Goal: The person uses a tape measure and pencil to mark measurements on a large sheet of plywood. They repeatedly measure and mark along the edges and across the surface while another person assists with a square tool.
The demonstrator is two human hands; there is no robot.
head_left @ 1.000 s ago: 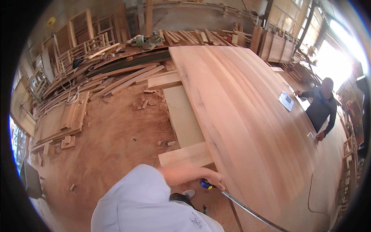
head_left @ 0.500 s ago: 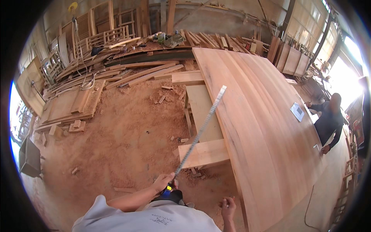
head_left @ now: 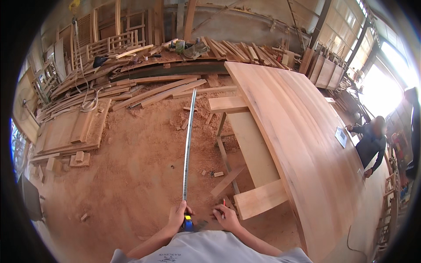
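Observation:
My left hand (head_left: 177,214) is closed around a tape measure (head_left: 188,224) with a blue and yellow case, low in front of my shirt. From it the metal blade (head_left: 188,144) stretches straight away from me, over the dusty floor. My right hand (head_left: 227,218) is beside it, fingers curled around a thin red pencil (head_left: 224,202) whose end shows above the knuckles. A broad wooden panel (head_left: 302,153) lies to the right, apart from both hands. It rests on timber pieces, the nearest of them a pale beam end (head_left: 258,199).
A person (head_left: 372,142) in dark clothes stands at the panel's far right edge, near a sheet of paper (head_left: 340,136) on it. Piled boards (head_left: 144,87) line the back. Stacked panels (head_left: 72,129) lie at left, and wood scraps (head_left: 218,174) litter the sawdust-covered floor (head_left: 131,175).
The tape blade has swung left, away from the panel's edge. My right hand has come up and in toward the left one, and the red pencil now shows in it. The view has shifted slightly.

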